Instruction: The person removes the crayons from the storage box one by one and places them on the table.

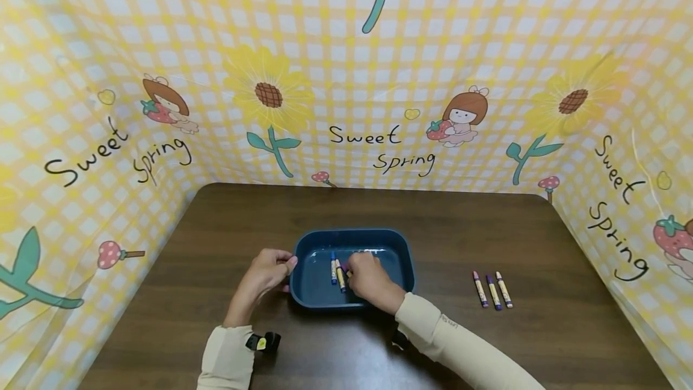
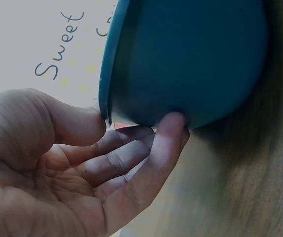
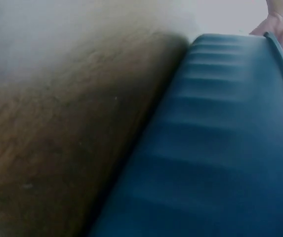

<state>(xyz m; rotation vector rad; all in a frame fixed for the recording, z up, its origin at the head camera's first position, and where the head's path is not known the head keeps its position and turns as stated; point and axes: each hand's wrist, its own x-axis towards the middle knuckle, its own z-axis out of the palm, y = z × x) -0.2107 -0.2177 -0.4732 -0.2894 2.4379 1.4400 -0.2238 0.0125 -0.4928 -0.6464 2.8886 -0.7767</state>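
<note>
A dark blue rectangular basin (image 1: 352, 304) stands on the table. At its left end my left hand (image 1: 267, 271) holds the rim; in the left wrist view the thumb is at the rim's edge and a fingertip touches the outer wall. My right hand (image 1: 368, 278) reaches inside the basin with curled fingers, pinching a crayon mostly hidden by the hand, a bit of purple showing. Just left of it, a blue-tipped crayon (image 1: 333, 268) and a yellow-tipped crayon (image 1: 340, 277) lie side by side on the basin floor. The right wrist view shows only the basin's ribbed outer wall (image 3: 205, 133).
To the right of the basin, three crayons lie in a row on the brown wooden table (image 1: 243, 215): a pink one (image 1: 480, 289), a purple one (image 1: 494, 292) and a pale one (image 1: 504, 290). A yellow checked cloth (image 1: 352, 77) hangs behind the table and along both sides.
</note>
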